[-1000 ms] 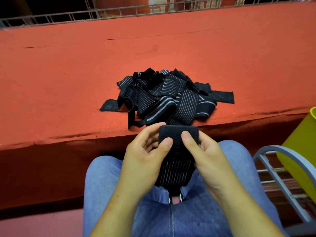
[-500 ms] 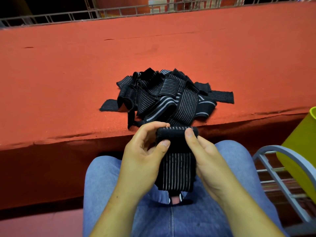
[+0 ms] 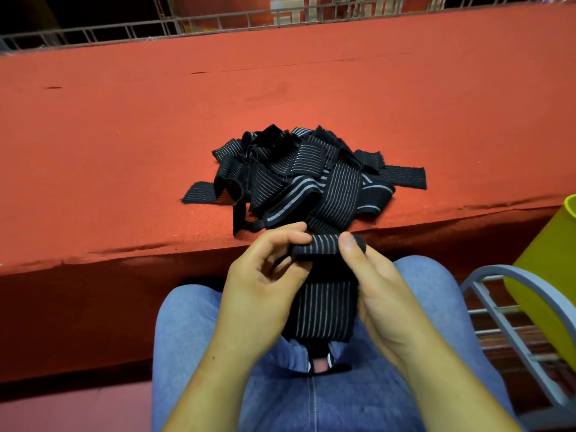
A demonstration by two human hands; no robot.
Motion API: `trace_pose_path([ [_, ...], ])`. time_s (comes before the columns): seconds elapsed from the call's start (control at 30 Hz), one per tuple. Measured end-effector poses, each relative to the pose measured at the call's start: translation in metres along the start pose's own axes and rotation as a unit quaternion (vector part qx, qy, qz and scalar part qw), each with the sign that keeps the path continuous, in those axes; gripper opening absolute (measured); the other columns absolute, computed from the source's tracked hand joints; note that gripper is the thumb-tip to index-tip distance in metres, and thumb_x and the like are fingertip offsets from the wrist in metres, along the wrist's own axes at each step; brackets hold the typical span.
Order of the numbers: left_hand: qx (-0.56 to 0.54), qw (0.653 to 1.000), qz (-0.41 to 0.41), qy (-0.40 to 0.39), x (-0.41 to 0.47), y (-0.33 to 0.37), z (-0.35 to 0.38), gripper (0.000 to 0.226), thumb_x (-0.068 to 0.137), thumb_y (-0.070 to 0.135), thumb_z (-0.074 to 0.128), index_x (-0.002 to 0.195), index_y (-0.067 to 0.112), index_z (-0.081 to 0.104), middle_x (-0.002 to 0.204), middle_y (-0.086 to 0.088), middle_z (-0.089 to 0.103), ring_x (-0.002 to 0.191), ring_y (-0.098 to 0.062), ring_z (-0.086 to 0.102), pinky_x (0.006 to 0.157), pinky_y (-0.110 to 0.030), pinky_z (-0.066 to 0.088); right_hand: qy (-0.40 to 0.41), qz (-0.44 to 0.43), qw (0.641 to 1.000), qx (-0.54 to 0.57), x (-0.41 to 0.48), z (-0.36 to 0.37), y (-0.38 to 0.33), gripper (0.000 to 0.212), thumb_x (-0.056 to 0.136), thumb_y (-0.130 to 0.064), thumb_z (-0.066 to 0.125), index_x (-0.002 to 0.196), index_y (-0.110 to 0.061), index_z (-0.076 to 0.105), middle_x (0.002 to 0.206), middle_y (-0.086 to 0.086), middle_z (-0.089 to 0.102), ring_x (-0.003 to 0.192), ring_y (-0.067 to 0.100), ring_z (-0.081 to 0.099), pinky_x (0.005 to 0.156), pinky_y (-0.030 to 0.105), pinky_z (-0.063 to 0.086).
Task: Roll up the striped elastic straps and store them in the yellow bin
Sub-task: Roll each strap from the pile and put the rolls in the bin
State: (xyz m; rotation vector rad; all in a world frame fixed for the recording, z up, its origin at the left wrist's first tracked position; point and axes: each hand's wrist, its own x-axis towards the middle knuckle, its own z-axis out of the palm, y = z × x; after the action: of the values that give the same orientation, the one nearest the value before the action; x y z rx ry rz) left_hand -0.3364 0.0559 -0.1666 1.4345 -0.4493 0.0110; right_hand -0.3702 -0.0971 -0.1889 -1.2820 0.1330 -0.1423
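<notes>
Both hands were clamped on one striped strap (image 3: 324,310). The left hand (image 3: 265,275) pinched the small roll's left end, the right hand (image 3: 380,288) thumbed its right end, and the loose tail hung below them over the lap. Rolling well probably called for even tension and squared edges, so the coil would not cone. The pile of straps (image 3: 305,179) lay on the table (image 3: 124,151) just beyond the hands, and the yellow bin (image 3: 548,275) stood off to their right.

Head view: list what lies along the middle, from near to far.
Jeans-clad lap → half-rolled striped strap, held by left hand and right hand → pile of striped straps → far part of the red tabletop → metal railing.
</notes>
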Motion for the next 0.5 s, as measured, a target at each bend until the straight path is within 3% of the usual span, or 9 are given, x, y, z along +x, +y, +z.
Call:
trace_pose_path([
  [0.1, 0.005, 1.0, -0.013, 0.001, 0.0004, -0.0001, -0.0003, 0.043, 0.086, -0.02, 0.065, 0.097, 0.021, 0.072, 0.128, 0.002, 0.072, 0.121, -0.013, 0.068, 0.104, -0.028, 0.052, 0.004, -0.006, 1.0, 0.007, 0.0004, 0.0, -0.0011, 0.037, 0.096, -0.044, 0.061, 0.122, -0.023, 0.077, 0.126, 0.007, 0.077, 0.127, 0.025, 0.068, 0.119, 0.055, 0.043],
  [0.23, 0.012, 0.999, -0.035, -0.014, -0.0008, 0.0031, 0.0002, 0.043, 0.086, -0.022, 0.062, 0.102, 0.017, 0.072, 0.131, 0.004, 0.071, 0.12, -0.009, 0.068, 0.101, -0.025, 0.053, 0.024, -0.008, 1.0, 0.017, 0.0014, 0.0008, -0.0022, 0.024, 0.089, -0.038, 0.063, 0.104, -0.034, 0.081, 0.114, 0.004, 0.08, 0.111, 0.017, 0.073, 0.108, 0.046, 0.051],
  [0.37, 0.027, 0.998, -0.045, -0.023, -0.0015, 0.0069, -0.0005, 0.03, 0.093, 0.0, 0.068, 0.115, 0.019, 0.071, 0.123, 0.006, 0.073, 0.113, -0.007, 0.068, 0.094, -0.019, 0.053, 0.02, -0.003, 1.0, -0.003, 0.0004, -0.0016, -0.0017, 0.021, 0.098, -0.027, 0.065, 0.117, -0.033, 0.075, 0.118, 0.007, 0.079, 0.115, 0.022, 0.073, 0.109, 0.05, 0.053],
  [0.5, 0.045, 0.997, -0.063, -0.006, 0.0002, 0.0078, 0.0001, 0.029, 0.097, 0.01, 0.069, 0.123, 0.023, 0.069, 0.116, 0.007, 0.075, 0.108, -0.005, 0.07, 0.092, -0.016, 0.052, 0.007, -0.011, 1.0, -0.004, 0.0, -0.0007, -0.0019, 0.041, 0.088, -0.024, 0.066, 0.127, -0.035, 0.07, 0.123, 0.005, 0.078, 0.119, 0.022, 0.072, 0.109, 0.046, 0.053],
])
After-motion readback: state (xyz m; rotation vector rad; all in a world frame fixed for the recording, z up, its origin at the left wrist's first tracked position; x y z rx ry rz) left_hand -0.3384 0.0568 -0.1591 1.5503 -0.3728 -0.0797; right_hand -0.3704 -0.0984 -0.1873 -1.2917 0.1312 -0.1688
